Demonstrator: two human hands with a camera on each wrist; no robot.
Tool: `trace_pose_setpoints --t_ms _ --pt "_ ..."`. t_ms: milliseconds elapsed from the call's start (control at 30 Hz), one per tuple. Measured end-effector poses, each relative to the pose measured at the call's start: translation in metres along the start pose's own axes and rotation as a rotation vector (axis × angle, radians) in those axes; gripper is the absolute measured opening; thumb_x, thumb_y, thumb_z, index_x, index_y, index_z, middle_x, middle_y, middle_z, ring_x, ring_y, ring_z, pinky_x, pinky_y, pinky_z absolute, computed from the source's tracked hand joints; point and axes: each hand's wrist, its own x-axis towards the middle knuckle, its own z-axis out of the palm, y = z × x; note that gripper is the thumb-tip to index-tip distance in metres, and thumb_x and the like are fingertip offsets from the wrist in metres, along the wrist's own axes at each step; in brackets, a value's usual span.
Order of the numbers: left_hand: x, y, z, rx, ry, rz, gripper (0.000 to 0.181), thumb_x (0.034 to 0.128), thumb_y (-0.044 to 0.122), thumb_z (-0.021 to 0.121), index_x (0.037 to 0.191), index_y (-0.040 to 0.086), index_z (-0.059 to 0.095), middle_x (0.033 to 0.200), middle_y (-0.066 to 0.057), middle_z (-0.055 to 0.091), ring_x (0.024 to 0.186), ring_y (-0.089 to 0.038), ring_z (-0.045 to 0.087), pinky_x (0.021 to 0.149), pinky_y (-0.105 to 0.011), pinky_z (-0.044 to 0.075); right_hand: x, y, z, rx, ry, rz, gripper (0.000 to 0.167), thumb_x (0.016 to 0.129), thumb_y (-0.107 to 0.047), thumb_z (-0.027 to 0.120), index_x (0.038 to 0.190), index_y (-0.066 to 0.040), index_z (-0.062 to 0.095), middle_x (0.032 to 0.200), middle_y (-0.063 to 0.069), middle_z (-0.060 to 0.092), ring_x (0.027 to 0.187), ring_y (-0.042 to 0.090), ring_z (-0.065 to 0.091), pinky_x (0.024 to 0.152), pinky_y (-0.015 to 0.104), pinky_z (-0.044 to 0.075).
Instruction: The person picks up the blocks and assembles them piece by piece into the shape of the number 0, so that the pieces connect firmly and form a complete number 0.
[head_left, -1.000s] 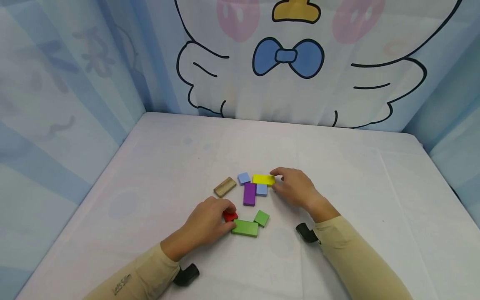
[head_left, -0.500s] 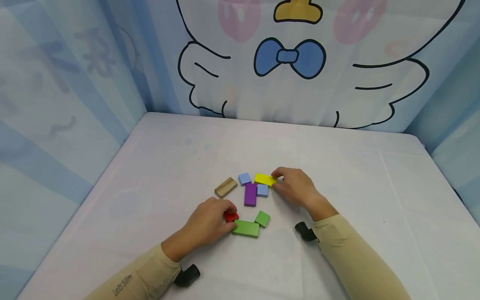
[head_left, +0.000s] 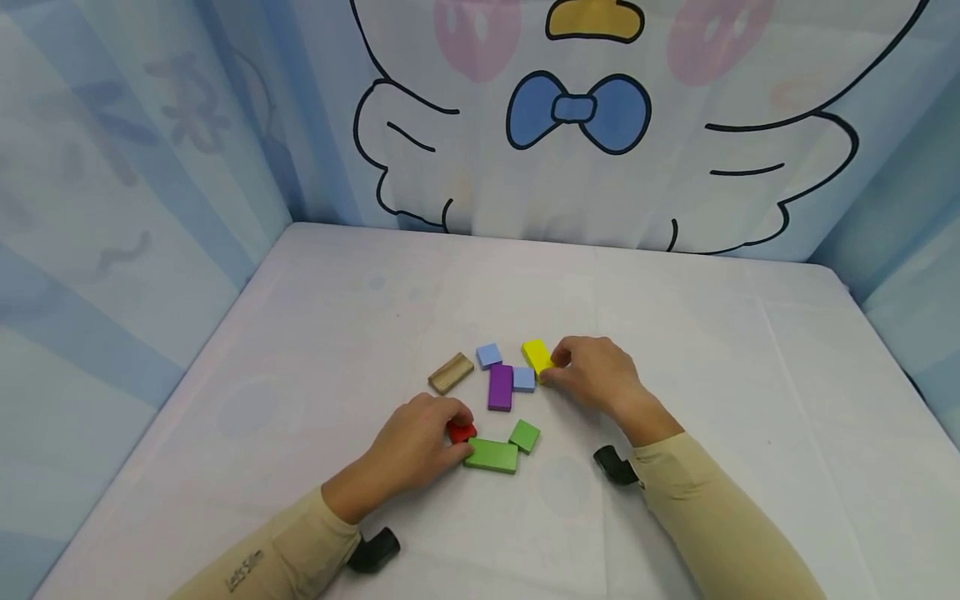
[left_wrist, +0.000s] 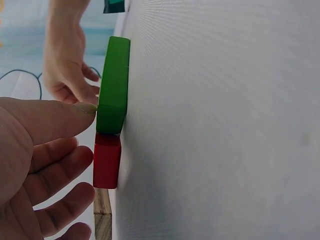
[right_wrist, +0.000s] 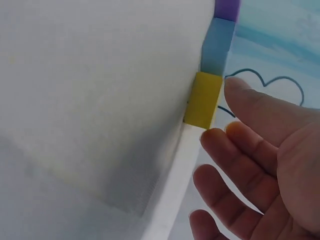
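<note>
My left hand [head_left: 408, 442] rests beside a small red block [head_left: 462, 432], its thumb touching the end of a long green block [head_left: 491, 456]. In the left wrist view, the fingertips lie against the red block [left_wrist: 106, 161], which meets the green block. My right hand [head_left: 596, 377] holds the near end of a yellow block [head_left: 536, 354] between thumb and fingertips. The yellow block [right_wrist: 204, 100] stands slanted close by a light blue block [head_left: 523, 380], which sits against an upright-lying purple block [head_left: 500, 387].
A small green block [head_left: 524, 436] touches the long green one at its right corner. Farther back lie a bare wooden block [head_left: 451, 373] and another light blue block [head_left: 489, 357]. A pale cloth covers the table [head_left: 675, 333]; a printed curtain [head_left: 577, 192] hangs behind.
The yellow block has turned from lying crosswise to a steep slant, its far end swinging away from me, with my right hand at its near end. My left hand has stayed put.
</note>
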Motion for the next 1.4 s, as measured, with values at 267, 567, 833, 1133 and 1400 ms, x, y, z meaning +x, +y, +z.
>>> trace_pose_setpoints --t_ms 267,567,833,1133,1400 --pt "0.000 0.000 -0.001 0.004 0.000 0.001 0.025 0.0827 0.018 0.083 0.103 0.009 0.070 0.089 0.002 0.063 0.085 -0.017 0.055 0.073 -0.034 0.048 0.005 0.006 -0.002 0.041 -0.035 -0.063 0.035 0.093 -0.017 0.065 0.127 -0.007 0.065 0.122 0.012 0.067 0.109 0.031 0.061 0.094 0.049 0.048" --pt "0.001 0.000 -0.001 0.009 -0.005 0.006 0.025 0.0828 0.019 0.083 0.103 0.010 0.070 0.089 0.002 0.063 0.085 -0.018 0.055 0.073 -0.034 0.049 0.013 0.014 -0.006 0.086 -0.125 -0.116 0.052 0.094 -0.018 0.066 0.144 -0.013 0.055 0.134 0.020 0.059 0.125 0.039 0.052 0.106 0.056 0.037" --pt "0.002 -0.001 0.000 0.005 -0.007 0.009 0.025 0.0831 0.019 0.083 0.103 0.010 0.070 0.090 0.002 0.063 0.087 -0.018 0.055 0.075 -0.035 0.049 0.022 0.015 -0.015 0.079 -0.199 -0.132 0.055 0.093 -0.022 0.068 0.146 -0.015 0.053 0.142 0.020 0.054 0.133 0.039 0.045 0.109 0.057 0.032" --pt "0.002 -0.001 0.000 0.008 -0.013 0.001 0.026 0.0831 0.020 0.083 0.103 0.010 0.071 0.089 0.002 0.063 0.086 -0.018 0.055 0.074 -0.034 0.049 0.027 0.016 -0.013 0.073 -0.222 -0.143 0.056 0.092 -0.021 0.070 0.145 -0.013 0.054 0.145 0.018 0.051 0.135 0.039 0.043 0.111 0.057 0.030" --pt "0.001 -0.001 0.000 0.008 -0.013 -0.011 0.026 0.0830 0.020 0.083 0.103 0.010 0.071 0.089 0.002 0.063 0.085 -0.017 0.054 0.073 -0.033 0.048 0.027 0.014 -0.013 0.052 -0.212 -0.098 0.054 0.091 -0.024 0.073 0.141 -0.012 0.057 0.146 0.017 0.051 0.134 0.040 0.043 0.110 0.058 0.030"
